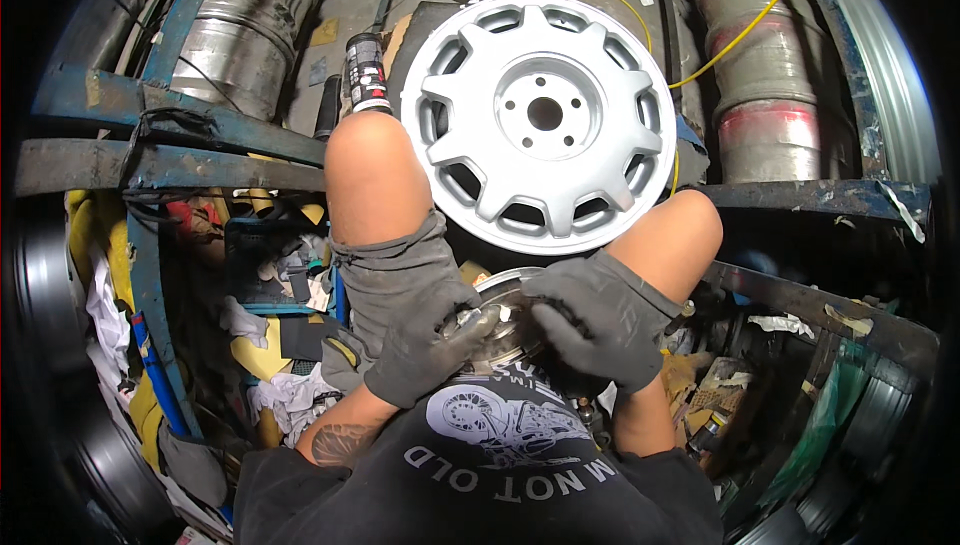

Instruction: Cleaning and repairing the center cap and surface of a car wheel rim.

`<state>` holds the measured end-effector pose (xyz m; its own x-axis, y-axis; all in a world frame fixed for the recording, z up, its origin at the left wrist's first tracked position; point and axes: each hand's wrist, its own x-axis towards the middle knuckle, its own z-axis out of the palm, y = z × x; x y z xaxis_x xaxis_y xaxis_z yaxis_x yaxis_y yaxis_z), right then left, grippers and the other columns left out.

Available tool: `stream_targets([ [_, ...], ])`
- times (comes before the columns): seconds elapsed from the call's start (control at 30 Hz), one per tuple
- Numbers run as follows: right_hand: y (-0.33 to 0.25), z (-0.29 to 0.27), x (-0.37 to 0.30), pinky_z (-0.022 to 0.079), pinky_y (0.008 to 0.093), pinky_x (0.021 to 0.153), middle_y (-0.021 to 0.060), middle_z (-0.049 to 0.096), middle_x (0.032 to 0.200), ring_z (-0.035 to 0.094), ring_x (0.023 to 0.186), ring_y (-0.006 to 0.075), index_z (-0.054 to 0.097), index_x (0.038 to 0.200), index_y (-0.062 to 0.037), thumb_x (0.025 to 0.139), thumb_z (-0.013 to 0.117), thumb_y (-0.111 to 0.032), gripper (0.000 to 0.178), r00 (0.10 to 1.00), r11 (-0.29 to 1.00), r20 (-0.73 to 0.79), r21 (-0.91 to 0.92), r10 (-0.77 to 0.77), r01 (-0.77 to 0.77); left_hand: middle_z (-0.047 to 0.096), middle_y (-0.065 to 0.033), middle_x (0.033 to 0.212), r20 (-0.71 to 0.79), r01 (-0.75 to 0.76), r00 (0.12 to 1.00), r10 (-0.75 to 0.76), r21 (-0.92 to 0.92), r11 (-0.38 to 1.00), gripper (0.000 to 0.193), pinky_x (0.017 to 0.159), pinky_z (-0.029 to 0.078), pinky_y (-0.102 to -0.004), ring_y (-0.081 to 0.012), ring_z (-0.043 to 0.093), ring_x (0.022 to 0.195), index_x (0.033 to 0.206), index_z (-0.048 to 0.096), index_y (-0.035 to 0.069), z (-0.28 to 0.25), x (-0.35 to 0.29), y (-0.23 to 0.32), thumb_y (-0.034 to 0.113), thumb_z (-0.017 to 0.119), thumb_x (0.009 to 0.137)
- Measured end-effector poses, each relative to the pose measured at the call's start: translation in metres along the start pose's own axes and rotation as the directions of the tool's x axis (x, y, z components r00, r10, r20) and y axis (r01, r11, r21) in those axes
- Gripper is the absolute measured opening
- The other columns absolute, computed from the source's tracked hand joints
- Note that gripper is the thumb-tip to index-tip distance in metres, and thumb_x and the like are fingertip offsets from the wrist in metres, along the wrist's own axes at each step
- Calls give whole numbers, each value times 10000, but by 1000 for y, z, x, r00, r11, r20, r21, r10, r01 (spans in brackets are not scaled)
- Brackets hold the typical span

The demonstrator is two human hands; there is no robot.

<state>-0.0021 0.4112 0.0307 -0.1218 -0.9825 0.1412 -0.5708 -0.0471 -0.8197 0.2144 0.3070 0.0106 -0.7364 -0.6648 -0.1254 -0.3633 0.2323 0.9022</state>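
Observation:
Both of my hands wear dark grey gloves and meet in my lap around a round, shiny metal part [512, 282], mostly covered by them. My left hand [425, 338] is closed at its near left side, its fingertips around a small silvery piece I cannot make out. My right hand [598, 320] has its fingers bent over the part's right edge, gripping it. Just beyond my knees lies a large silver car wheel rim [545, 180], face up, with a centre hole and several bolt holes. Neither hand touches it.
A black spray can [367, 73] stands by my left knee. Metal drums [240, 35] lie at the far left, with more drums [765, 95] at the far right. Blue steel frames [230, 125] flank me. A yellow hose [750, 35] crosses the right. Rags [295, 395] and boxes crowd the left.

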Motion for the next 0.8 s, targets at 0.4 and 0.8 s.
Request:
stream_targets([
  [0.4,10,27,-22,534,353,719,115,700,928,686,837,242,737,972,-32,818,758,-44,156,987,873,-159,482,11,68,683,-86,967,32,79,997,-74,-203,976,413,787,521,-320,-189,650,863,1076,653,28,-8,-2,-40,162,855,741],
  [0.8,8,55,-14,560,362,742,140,720,987,709,842,283,697,1056,-32,951,656,-81,123,967,973,-240,184,-91,137,681,-55,903,-66,-15,998,6,-128,992,354,749,518,-306,-167,645,813,1038,665,45,-4,-8,-40,181,862,778],
])
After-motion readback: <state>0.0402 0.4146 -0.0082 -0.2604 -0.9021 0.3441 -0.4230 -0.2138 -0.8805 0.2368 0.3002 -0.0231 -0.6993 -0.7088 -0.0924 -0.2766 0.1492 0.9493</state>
